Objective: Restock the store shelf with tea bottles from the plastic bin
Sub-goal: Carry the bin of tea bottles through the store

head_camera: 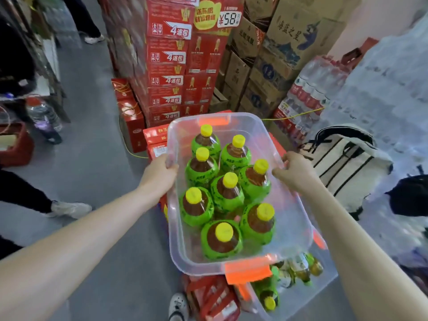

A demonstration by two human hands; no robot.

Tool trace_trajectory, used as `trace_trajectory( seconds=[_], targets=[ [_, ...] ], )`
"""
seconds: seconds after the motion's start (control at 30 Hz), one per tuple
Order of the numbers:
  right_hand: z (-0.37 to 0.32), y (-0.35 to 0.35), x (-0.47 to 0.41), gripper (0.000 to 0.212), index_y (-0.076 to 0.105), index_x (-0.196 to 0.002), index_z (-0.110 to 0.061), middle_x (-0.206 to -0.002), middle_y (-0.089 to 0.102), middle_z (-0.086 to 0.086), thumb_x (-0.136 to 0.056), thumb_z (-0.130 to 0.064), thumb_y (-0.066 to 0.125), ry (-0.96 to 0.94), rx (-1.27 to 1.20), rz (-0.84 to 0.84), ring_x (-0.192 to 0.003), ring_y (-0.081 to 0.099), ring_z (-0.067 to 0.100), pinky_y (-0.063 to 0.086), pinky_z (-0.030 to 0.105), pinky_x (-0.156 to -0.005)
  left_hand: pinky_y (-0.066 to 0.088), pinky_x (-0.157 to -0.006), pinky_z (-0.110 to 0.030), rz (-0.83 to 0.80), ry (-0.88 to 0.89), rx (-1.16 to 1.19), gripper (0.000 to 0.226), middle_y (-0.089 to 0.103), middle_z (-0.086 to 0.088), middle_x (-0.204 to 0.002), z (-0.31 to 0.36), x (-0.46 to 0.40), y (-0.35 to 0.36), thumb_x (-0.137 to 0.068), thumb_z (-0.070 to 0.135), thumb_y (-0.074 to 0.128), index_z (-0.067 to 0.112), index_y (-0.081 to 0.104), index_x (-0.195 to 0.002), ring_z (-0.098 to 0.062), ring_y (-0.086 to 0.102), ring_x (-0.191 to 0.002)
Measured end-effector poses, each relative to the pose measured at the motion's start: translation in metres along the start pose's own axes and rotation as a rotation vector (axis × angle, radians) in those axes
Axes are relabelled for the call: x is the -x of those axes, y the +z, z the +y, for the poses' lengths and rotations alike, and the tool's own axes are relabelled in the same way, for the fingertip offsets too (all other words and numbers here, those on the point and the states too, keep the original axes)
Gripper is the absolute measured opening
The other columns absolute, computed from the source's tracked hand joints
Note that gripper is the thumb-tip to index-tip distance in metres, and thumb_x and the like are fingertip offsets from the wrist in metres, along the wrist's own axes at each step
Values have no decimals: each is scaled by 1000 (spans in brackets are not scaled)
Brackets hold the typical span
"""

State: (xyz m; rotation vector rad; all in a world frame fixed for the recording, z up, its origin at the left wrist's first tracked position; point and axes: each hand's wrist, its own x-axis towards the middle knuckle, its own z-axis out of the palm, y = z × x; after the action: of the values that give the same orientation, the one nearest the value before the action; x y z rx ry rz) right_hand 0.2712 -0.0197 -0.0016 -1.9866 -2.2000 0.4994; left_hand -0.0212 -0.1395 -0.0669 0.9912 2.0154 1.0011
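Note:
A clear plastic bin [298,218] with orange handles is held up in front of me. Several tea bottles [228,188] with green labels and yellow caps stand upright inside it. My left hand [159,176] grips the bin's left rim. On the opposite rim, my right hand [294,170] holds with curled fingers. No store shelf can be made out clearly.
A second clear bin [322,290] with a few bottles lies below. Red cartons [169,66] are stacked ahead, brown boxes [278,54] and packs of water [308,96] to the right. A striped bag [347,163] sits at right. A person's legs [34,198] are at left.

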Motion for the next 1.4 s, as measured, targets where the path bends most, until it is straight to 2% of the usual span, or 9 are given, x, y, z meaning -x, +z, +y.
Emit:
trace_trajectory(
  seconds=[0.17, 0.3, 0.5, 0.67, 0.77, 0.9, 0.97, 1.2, 1.4],
  targets=[
    [-55, 35, 85, 19, 60, -90, -8, -80, 64, 15, -76, -17, 70, -64, -59, -46, -79, 65, 37, 49, 38, -64, 56, -77, -48, 43, 0, 14, 29, 71, -9, -96, -69, 57, -75, -88, 30, 49, 26, 65, -112, -37, 66, -81],
    [-108, 80, 157, 14, 56, -78, -8, -75, 58, 13, -77, -14, 69, -141, -102, -79, -78, 60, 32, 37, 31, -62, 50, -58, -38, 130, -1, -24, 22, 72, -9, -80, -138, 119, -138, -87, 30, 51, 22, 66, -102, -25, 55, -48],
    [-176, 188, 268, 47, 59, -96, -14, -78, 63, 6, -52, -29, 57, -228, -273, -234, -66, 56, 27, 45, 33, -57, 52, -61, -43, 238, -97, 23, 36, 70, -9, -83, -263, 245, -227, -76, 41, 49, 24, 65, -104, -30, 62, -65],
    [-240, 285, 361, 32, 54, -102, -10, -83, 60, 5, -73, -16, 69, -366, -170, -430, -81, 58, 29, 43, 32, -66, 40, -49, -26, 367, -254, -17, 20, 58, 1, -66, -372, 344, -286, -96, 13, 52, 22, 60, -113, -21, 55, -50],
    [-279, 342, 407, 36, 55, -109, -6, -100, 66, 15, -77, -14, 69, -470, -94, -532, -95, 62, 33, 44, 35, -75, 41, -61, -30, 440, -387, -79, 27, 63, -7, -79, -434, 401, -316, -95, 14, 55, 15, 61, -121, -29, 58, -67],
    [-339, 402, 461, 36, 54, -111, -6, -106, 66, 17, -79, -16, 68, -598, 0, -664, -102, 60, 36, 41, 34, -76, 40, -62, -32, 555, -528, -104, 11, 50, 6, -61, -502, 469, -347, -93, 13, 53, 23, 58, -94, -29, 54, -58],
    [-373, 428, 483, 36, 54, -111, -7, -108, 65, 16, -79, -16, 68, -657, 36, -718, -104, 60, 36, 42, 34, -78, 39, -61, -32, 610, -607, -105, 13, 49, 8, -60, -528, 495, -362, -91, 11, 53, 21, 58, -98, -17, 52, -52],
    [-519, 513, 530, 34, 51, -107, -9, -105, 62, 14, -77, -15, 66, -877, 141, -847, -99, 59, 36, 50, 40, -79, 44, -44, -26, 820, -840, 21, 14, 53, 2, -59, -593, 530, -431, -87, 8, 56, 17, 60, -96, -26, 58, -44],
    [-669, 578, 553, 29, 45, -100, -14, -97, 60, 14, -78, -18, 63, -1059, 262, -888, -86, 61, 37, 54, 43, -72, 46, -44, -26, 983, -985, 107, 20, 54, 2, -61, -641, 505, -518, -85, 11, 56, 20, 61, -103, -22, 57, -50]
  ],
)
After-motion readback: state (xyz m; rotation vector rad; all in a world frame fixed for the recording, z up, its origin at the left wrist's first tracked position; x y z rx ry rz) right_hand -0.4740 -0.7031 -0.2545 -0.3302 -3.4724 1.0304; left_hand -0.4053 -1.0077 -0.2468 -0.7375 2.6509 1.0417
